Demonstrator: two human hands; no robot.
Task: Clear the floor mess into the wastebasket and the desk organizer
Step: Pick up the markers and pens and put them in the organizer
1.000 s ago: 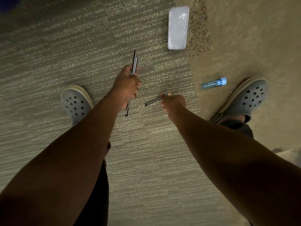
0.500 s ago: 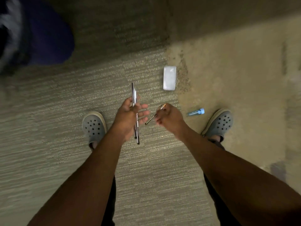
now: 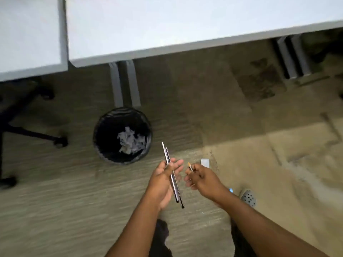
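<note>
My left hand (image 3: pixel 163 179) holds two long dark pens (image 3: pixel 171 173) across its palm, thumb pressing them, fingers partly spread. My right hand (image 3: pixel 201 178) pinches a short pen with a yellowish tip (image 3: pixel 190 166) just right of the left hand. A black mesh wastebasket (image 3: pixel 98 145) with crumpled paper (image 3: pixel 130 140) inside stands on the carpet ahead and to the left. A white flat case (image 3: pixel 205 162) lies on the floor beyond my right hand. A small blue-capped tube (image 3: pixel 230 190) peeks out past my right wrist. No desk organizer shows.
White desks (image 3: pixel 167 23) span the top, with grey legs (image 3: pixel 124 84) behind the wastebasket and more legs (image 3: pixel 291 56) at right. A black chair base with casters (image 3: pixel 37 136) sits at left. My grey perforated shoe (image 3: pixel 248 197) is at right.
The view has risen and tilted forward, so the desks and wastebasket appear. My right hand lifted the short pen off the carpet and brought it close to my left hand, which keeps the two pens.
</note>
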